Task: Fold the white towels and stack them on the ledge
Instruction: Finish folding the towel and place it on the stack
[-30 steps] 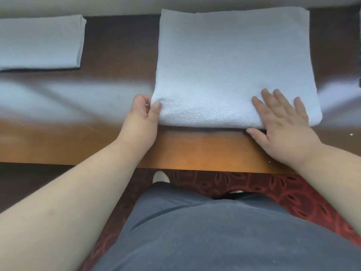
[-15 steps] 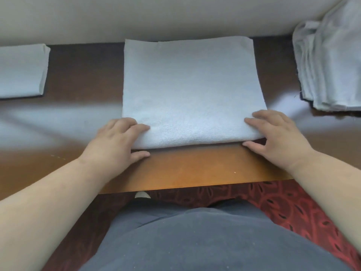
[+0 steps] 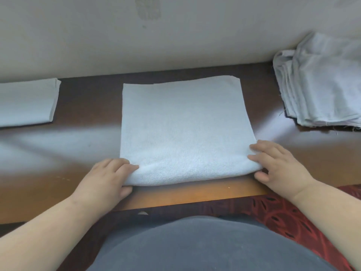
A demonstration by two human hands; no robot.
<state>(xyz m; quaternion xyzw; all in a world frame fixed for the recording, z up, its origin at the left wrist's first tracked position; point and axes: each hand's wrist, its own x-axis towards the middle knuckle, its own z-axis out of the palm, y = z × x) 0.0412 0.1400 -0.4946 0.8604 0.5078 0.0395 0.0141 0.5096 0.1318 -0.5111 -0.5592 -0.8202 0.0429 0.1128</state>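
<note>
A white towel (image 3: pixel 181 126), folded to a rough square, lies flat on the brown wooden ledge (image 3: pixel 88 106) in front of me, its folded edge nearest me. My left hand (image 3: pixel 109 178) pinches the near left corner, fingers on top and thumb underneath. My right hand (image 3: pixel 277 167) pinches the near right corner in the same way. A folded white towel (image 3: pixel 27 102) lies at the far left of the ledge.
A loose pile of several unfolded white towels (image 3: pixel 320 87) sits at the right against the pale wall (image 3: pixel 175 32). The ledge's front edge runs just below my hands; red patterned carpet (image 3: pixel 293 218) shows beneath it.
The view tilted up, bringing the towel pile into sight. Both hands went from resting on the near edge to pinching its two near corners, the right moving rightwards.
</note>
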